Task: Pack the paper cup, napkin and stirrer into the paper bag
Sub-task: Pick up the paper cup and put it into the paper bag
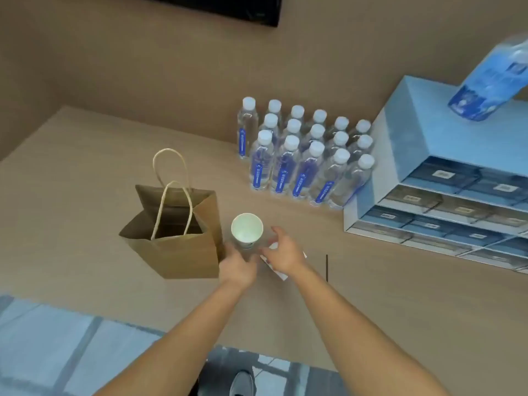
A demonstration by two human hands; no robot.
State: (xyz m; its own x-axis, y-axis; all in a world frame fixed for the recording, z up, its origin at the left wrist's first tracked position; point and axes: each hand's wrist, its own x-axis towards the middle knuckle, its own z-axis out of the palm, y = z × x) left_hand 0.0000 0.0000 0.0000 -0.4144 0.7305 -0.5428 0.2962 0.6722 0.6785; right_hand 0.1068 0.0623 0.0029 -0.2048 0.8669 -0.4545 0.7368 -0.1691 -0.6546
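Note:
A white paper cup (247, 228) stands upright on the tan table, its mouth open and empty. My left hand (238, 267) and my right hand (281, 254) flank its lower half, fingers curved toward it; whether they grip it I cannot tell. Under my right hand lies a white napkin (281, 274), partly covered. A thin dark stirrer (327, 267) lies on the table to the right. The brown paper bag (174, 250) stands open just left of the cup, its two cord handles upright.
Several water bottles (303, 158) stand in rows behind the cup. A blue drawer unit (445, 178) sits at the right with a blue bottle pack (494, 81) on top. The table's front edge (114, 312) runs near me, with tiled floor below.

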